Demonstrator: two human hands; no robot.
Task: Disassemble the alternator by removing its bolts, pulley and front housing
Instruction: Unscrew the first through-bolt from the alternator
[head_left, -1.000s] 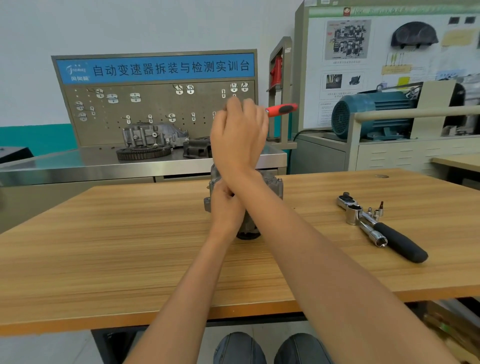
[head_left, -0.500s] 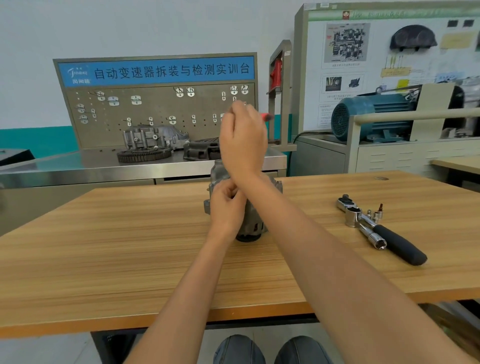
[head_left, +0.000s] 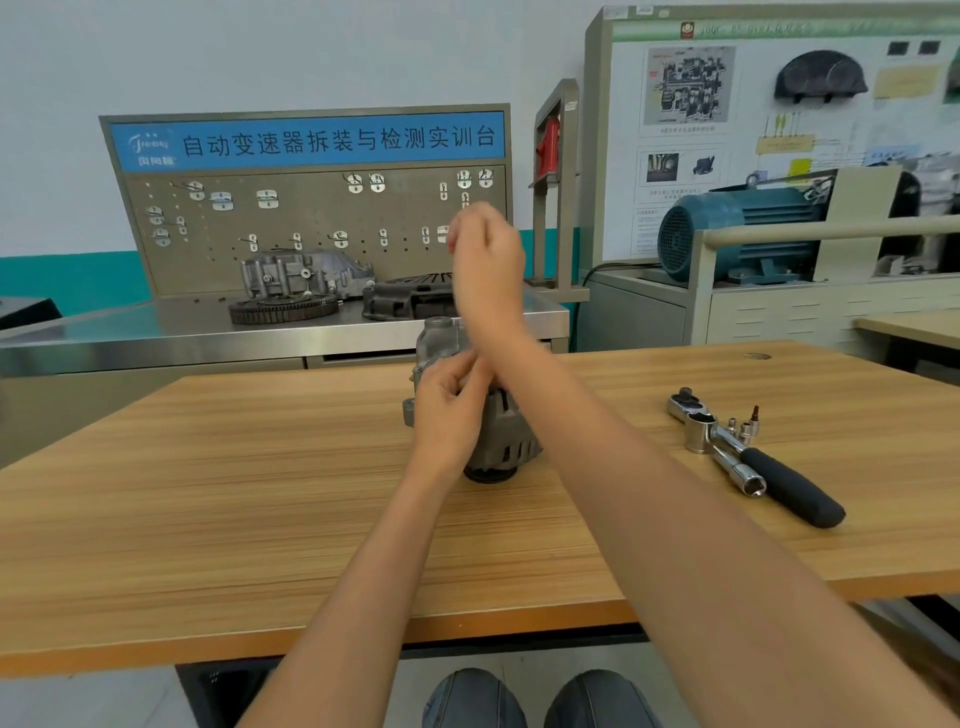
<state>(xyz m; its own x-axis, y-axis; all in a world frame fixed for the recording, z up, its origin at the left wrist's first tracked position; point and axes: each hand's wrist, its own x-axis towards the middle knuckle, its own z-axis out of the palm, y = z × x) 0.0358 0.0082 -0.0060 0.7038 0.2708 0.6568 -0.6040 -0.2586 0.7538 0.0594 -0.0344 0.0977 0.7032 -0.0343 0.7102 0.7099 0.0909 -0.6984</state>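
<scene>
My left hand (head_left: 448, 415) has its fingers curled on the near upper side of the alternator (head_left: 493, 431), which I read as bracing the body so it cannot roll or twist while a fastener on top is worked. My right hand (head_left: 485, 254) is raised above it, fingers bunched in a narrow closed pinch; motion blur hides whatever sits inside, so I cannot tell whether it holds a tool or a bolt. The alternator stands on end near the middle of the wooden table (head_left: 208, 493), its dark pulley end down against the wood. Well apart on my right lie the ratchet wrench (head_left: 753, 457) and several small sockets (head_left: 745, 423), parked within reach for the bolts.
</scene>
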